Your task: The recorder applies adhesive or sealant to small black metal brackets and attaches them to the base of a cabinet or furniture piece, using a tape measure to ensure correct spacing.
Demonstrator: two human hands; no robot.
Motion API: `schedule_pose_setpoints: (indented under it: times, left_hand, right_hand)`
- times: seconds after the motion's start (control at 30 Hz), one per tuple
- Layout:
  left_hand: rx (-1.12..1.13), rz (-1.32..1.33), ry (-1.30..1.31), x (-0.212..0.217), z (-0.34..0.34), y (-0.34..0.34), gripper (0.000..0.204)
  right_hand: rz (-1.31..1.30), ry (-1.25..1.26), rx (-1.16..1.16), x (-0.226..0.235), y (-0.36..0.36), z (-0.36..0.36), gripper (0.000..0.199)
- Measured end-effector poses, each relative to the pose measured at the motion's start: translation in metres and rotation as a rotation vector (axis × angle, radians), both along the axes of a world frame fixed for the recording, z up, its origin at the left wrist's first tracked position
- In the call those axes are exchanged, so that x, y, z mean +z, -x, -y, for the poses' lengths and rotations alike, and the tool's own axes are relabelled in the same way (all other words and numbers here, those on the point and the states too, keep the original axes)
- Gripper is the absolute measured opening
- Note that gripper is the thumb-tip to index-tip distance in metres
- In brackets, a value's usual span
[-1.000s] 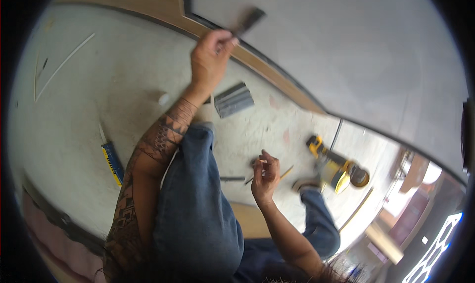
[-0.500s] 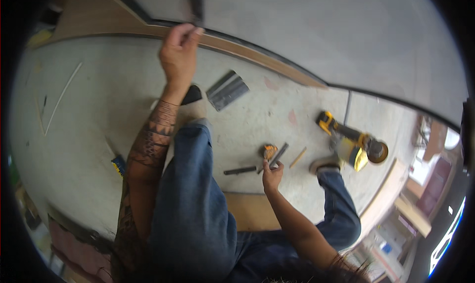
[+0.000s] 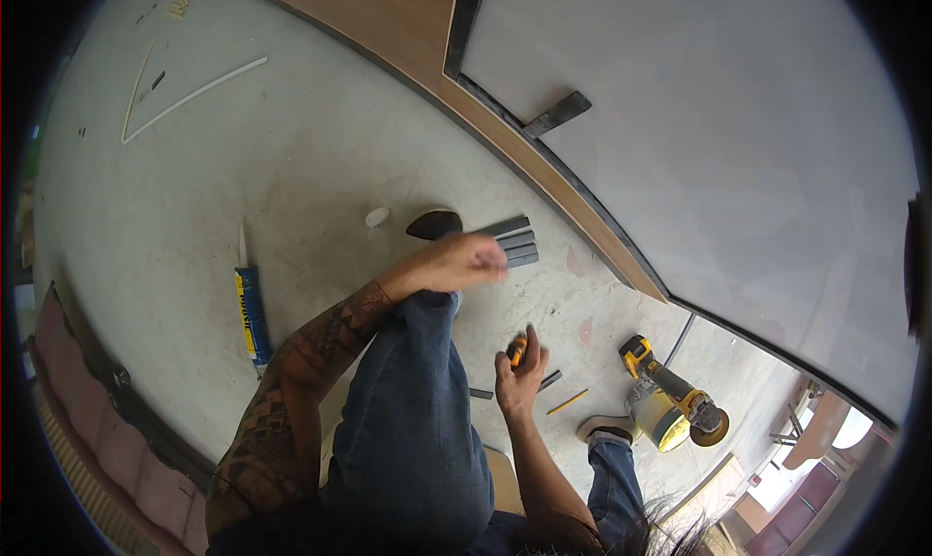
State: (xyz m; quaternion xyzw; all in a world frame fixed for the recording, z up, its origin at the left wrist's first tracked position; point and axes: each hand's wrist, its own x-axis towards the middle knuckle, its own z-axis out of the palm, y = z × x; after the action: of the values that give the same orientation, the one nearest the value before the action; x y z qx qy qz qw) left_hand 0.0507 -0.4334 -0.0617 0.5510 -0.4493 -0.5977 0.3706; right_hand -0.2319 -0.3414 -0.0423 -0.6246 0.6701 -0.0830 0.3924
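My left hand (image 3: 466, 262) is above my left knee, beside a row of dark grey strips (image 3: 515, 237) on the floor. Its fingers look partly curled but are smeared by motion. In my right hand (image 3: 521, 386) is an orange and black tape measure (image 3: 517, 350), held between thumb and fingers just above the floor. A short dark strip (image 3: 549, 379) and a yellow pencil (image 3: 568, 401) lie close to that hand. Apart from both hands, another dark strip (image 3: 558, 114) stands tilted at the lower edge of the large grey panel (image 3: 680, 129).
A cordless angle grinder (image 3: 684, 389) leans on a round tin (image 3: 664, 430) by my right shoe. On the left lies a blue and yellow sealant cartridge (image 3: 250, 313) with a long nozzle. Thin pale strips (image 3: 199, 100) are at the far left. Wooden edging (image 3: 544, 172) borders the panel.
My left hand has let go of the dark strip at the panel and come down toward the floor. My right hand has gone from a dark strip to the tape measure. The view has turned.
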Motion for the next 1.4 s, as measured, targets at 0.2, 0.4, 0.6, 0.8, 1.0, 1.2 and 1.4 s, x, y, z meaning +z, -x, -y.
schedule_pose_setpoints:
  times: [0.2,0.4,0.6,0.8,1.0,1.2,1.4]
  left_hand:
    - [-0.076,-0.363,-0.126,0.039,0.015,-0.002,0.027]
    - [0.139,-0.428,-0.019,0.06,0.029,-0.018,0.015]
    - [0.346,-0.672,-0.001,0.046,0.048,-0.023,0.016]
    - [0.766,-0.698,0.036,0.043,0.092,-0.068,0.02]
    - [0.946,-0.689,0.02,0.045,0.114,-0.079,0.02]
    - [0.963,-0.593,0.069,0.053,0.124,-0.076,0.022]
    - [0.982,-0.555,0.076,0.052,0.121,-0.082,0.026]
  right_hand:
    - [0.322,0.173,0.351,0.068,-0.08,0.125,0.096]
    - [0.276,0.155,0.508,0.11,-0.12,0.178,0.089]
    - [0.142,0.199,0.481,0.112,-0.101,0.186,0.079]
    - [-0.023,0.354,0.507,0.112,-0.024,0.192,0.074]
    - [-0.114,0.428,0.496,0.116,-0.002,0.199,0.068]
    - [-0.119,0.462,0.441,0.114,-0.006,0.2,0.064]
    - [-0.122,0.515,0.453,0.108,-0.011,0.201,0.06]
